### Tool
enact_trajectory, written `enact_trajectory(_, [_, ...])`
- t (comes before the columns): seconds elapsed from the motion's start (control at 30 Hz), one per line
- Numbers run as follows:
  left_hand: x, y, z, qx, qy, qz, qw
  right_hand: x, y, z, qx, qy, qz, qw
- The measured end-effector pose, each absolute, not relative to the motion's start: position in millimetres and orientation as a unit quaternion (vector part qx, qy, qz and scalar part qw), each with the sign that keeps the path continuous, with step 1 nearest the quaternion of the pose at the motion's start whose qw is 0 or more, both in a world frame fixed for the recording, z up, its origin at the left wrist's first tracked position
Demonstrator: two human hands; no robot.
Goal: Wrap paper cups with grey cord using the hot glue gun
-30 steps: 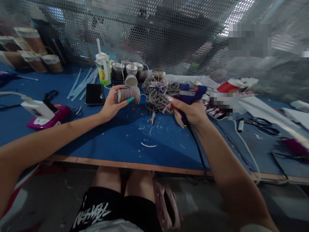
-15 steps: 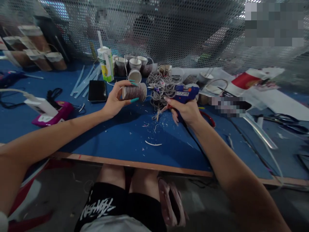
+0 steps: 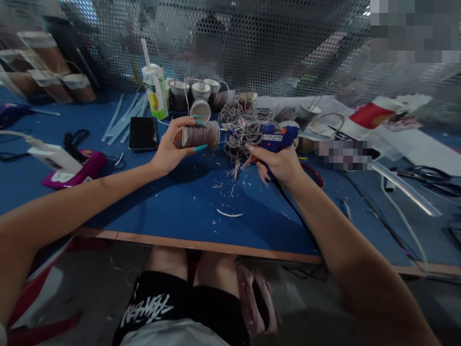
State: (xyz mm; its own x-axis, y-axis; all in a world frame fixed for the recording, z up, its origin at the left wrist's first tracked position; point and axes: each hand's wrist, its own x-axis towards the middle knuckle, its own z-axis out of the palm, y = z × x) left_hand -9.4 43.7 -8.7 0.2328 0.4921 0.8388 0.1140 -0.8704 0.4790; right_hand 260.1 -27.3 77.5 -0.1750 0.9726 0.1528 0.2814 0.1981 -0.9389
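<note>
My left hand (image 3: 167, 146) is closed around a paper cup (image 3: 200, 135) lying sideways in the air. Grey-brown cord wraps the cup's side. Thumb and fingers grip it from below and above. My right hand (image 3: 283, 166) is wrapped around a blue hot glue gun (image 3: 275, 138) with a small red light. Its nozzle points left, close to the cup's right-hand end; whether they touch I cannot tell. A tangled heap of grey cord (image 3: 245, 117) lies behind and around the gun's front. Small white scraps (image 3: 230, 214) litter the blue table (image 3: 173, 206) below.
Several cord-wrapped cups (image 3: 200, 91) stand at the back beside a drink carton (image 3: 154, 91). A black phone (image 3: 143, 133), clear glue sticks (image 3: 124, 117) and a purple power strip (image 3: 74, 168) are leftward. Scissors (image 3: 428, 178) and a long clear rod (image 3: 406, 187) lie right. Perforated metal (image 3: 252, 48) closes off the back.
The whole view has shifted slightly. The clear rod's end on the right now shows farther right. Both hands keep their grips, with the cup and glue gun almost where they were.
</note>
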Motion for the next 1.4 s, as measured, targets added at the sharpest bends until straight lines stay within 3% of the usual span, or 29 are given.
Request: enact_trajectory(1.4, [-9.2,42.9,-10.2,0.757,0.216,0.591,0.174,257.8,-30.1,79.6,-0.486,-0.660,0.381,0.427])
